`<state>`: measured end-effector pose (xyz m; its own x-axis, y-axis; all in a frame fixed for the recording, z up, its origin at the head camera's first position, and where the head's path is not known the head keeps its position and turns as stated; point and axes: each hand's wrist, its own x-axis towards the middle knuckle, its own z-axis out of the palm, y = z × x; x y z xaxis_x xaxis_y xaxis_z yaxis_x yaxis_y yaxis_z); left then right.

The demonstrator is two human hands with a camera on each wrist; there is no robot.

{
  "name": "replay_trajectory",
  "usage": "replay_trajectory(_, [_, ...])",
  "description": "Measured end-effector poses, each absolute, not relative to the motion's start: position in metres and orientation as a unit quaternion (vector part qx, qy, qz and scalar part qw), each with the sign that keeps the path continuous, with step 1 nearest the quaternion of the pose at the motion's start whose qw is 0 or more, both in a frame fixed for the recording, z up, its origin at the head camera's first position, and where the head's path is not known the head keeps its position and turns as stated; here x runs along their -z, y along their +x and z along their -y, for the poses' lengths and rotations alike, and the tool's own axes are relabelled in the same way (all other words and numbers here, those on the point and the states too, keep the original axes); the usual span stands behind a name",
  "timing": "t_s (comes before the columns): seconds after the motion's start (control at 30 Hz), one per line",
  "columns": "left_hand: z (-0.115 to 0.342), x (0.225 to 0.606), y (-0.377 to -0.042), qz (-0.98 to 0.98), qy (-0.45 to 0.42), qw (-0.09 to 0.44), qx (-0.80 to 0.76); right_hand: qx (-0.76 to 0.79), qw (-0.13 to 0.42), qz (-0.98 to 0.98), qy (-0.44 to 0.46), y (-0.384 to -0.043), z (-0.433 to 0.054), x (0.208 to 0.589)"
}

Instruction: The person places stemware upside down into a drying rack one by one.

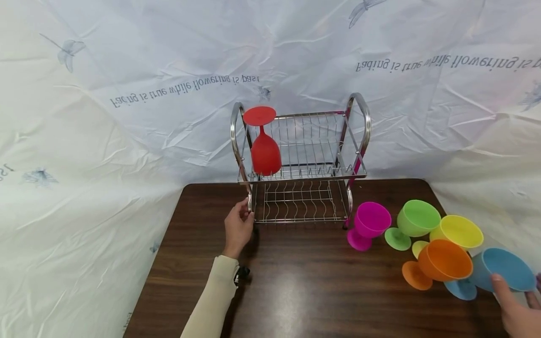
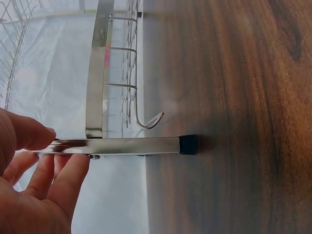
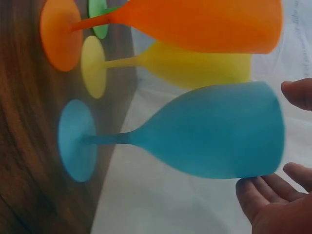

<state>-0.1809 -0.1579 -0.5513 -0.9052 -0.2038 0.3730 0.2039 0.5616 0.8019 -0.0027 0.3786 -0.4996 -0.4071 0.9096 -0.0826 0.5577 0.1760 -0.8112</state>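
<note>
Facing pale sheeting (image 1: 169, 47), creased and printed with flowers and inverted lettering, beyond a dark wood-grain counter (image 1: 287, 281). Seeing a two-tier steel rack (image 1: 304, 179) at the far side of the counter, with wavy wires across its lower tier. Gripping the rack's left post (image 2: 122, 146) with the left hand (image 1: 239, 227), pinching the metal between thumb and fingers above a black foot cap (image 2: 188, 145). Wearing a cream sleeve (image 1: 211, 295) on that arm, plus a small black device (image 1: 241, 276) at the wrist.

Holding the right hand (image 1: 517, 310) wide, spreading thumb and fingers about the rim of a blue goblet (image 3: 209, 131). Not being able to tell touching from just beside there. Finding this goblet upright at the right end of the counter, well apart from the rack. Counting four more upright goblets between: orange (image 1: 445, 260) just left of the blue, yellow (image 1: 458, 231) behind the orange, green (image 1: 418, 218) farther left, magenta (image 1: 372, 219) nearest the rack's right side. Seeing also a red goblet (image 1: 266, 155) upside down at the left end of the upper tier, pointing its foot upward.
</note>
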Motion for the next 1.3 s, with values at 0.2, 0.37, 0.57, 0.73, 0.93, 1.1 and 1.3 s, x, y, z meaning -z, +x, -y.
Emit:
replay_trajectory(0.2, [0.157, 0.551, -0.181, 0.853, -0.002, 0.223, 0.471, -0.416, 0.235, 0.721, -0.501, -0.005, -0.378, 0.514])
replay_trajectory(0.37, [0.157, 0.554, -0.182, 0.850, 0.007, 0.222, 0.478, -0.447, 0.270, 0.683, -0.512, -0.007, -0.379, 0.530])
replay_trajectory(0.57, [0.155, 0.556, -0.181, 0.843, 0.014, 0.217, 0.492, -0.463, 0.260, 0.663, -0.528, -0.007, -0.379, 0.539])
replay_trajectory(0.73, [0.155, 0.556, -0.180, 0.841, 0.018, 0.215, 0.496, -0.459, 0.230, 0.683, -0.520, -0.006, -0.382, 0.541])
replay_trajectory(0.93, [0.155, 0.557, -0.179, 0.838, 0.020, 0.229, 0.494, -0.459, 0.204, 0.691, -0.520, -0.005, -0.385, 0.541])
replay_trajectory(1.1, [0.155, 0.559, -0.179, 0.834, 0.019, 0.244, 0.494, -0.468, 0.237, 0.675, -0.519, -0.007, -0.385, 0.539])
replay_trajectory(1.3, [0.154, 0.560, -0.179, 0.832, 0.020, 0.248, 0.496, -0.458, 0.236, 0.683, -0.517, -0.009, -0.384, 0.523])
